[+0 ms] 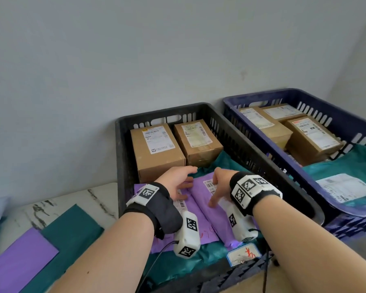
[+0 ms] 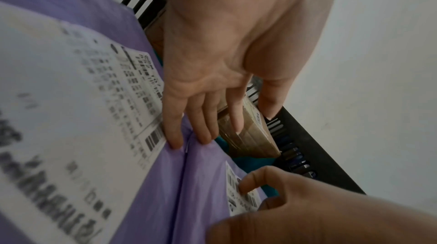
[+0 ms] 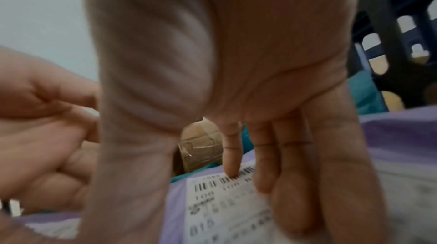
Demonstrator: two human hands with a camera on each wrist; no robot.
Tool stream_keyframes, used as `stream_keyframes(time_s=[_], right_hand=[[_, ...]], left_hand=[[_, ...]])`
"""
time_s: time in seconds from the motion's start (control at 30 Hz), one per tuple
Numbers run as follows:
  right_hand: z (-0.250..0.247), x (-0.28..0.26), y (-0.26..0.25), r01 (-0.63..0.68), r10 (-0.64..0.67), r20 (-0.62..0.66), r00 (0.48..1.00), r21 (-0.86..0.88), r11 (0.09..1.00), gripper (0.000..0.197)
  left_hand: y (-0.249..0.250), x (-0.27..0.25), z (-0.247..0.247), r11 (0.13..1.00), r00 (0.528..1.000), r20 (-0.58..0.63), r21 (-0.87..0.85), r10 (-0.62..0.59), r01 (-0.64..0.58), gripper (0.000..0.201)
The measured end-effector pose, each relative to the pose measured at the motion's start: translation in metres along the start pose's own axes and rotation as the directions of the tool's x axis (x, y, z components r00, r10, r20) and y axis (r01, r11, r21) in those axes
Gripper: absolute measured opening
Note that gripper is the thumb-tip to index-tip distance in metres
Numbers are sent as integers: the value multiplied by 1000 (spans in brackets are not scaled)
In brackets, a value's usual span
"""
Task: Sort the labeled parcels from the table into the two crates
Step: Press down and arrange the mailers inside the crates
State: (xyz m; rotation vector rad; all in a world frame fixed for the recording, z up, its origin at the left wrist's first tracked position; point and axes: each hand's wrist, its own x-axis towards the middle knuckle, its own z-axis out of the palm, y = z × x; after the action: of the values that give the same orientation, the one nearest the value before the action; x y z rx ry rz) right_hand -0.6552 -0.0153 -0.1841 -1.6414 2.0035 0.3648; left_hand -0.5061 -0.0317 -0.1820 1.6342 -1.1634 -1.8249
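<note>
Two purple mailers lie side by side at the front of the black crate (image 1: 123, 155). My left hand (image 1: 178, 180) reaches over the left purple mailer (image 1: 205, 229), and in the left wrist view its straight fingertips (image 2: 175, 141) touch the seam between the two. My right hand (image 1: 220, 182) is on the right purple mailer (image 1: 201, 197), straight fingers (image 3: 232, 164) pressing its white barcode label (image 3: 212, 201). Neither hand grips anything. The left mailer's large label (image 2: 71, 117) is blurred.
Two cardboard boxes (image 1: 156, 151) (image 1: 197, 140) stand at the black crate's back on a teal mailer (image 1: 220, 163). The blue crate (image 1: 262, 96) at right holds boxes and a labeled teal mailer (image 1: 347, 166). On the marble table (image 1: 61, 201) lie a teal (image 1: 72, 227) and a purple mailer (image 1: 19, 256).
</note>
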Motion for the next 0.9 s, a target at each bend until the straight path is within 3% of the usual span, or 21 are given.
stream_keyframes(time_s=[0.33,0.43,0.7,0.9], right_hand=[[7,8,6,-69,82,-69,994,168,983,96],[9,11,7,-77,93,-81,992,181,980,94],[10,12,8,-73,98,-129,987,184,980,71],[10,15,8,-63,84,-114,990,173,983,51]], left_hand=[[-2,1,0,1000,1000,6,-1,-19,19,19],[-4,3,-1,1000,1000,11,-5,-12,12,28],[-7,7,-3,1000,1000,10,-6,-11,11,30],[-7,7,-3,999,1000,-11,-35,-8,7,17]])
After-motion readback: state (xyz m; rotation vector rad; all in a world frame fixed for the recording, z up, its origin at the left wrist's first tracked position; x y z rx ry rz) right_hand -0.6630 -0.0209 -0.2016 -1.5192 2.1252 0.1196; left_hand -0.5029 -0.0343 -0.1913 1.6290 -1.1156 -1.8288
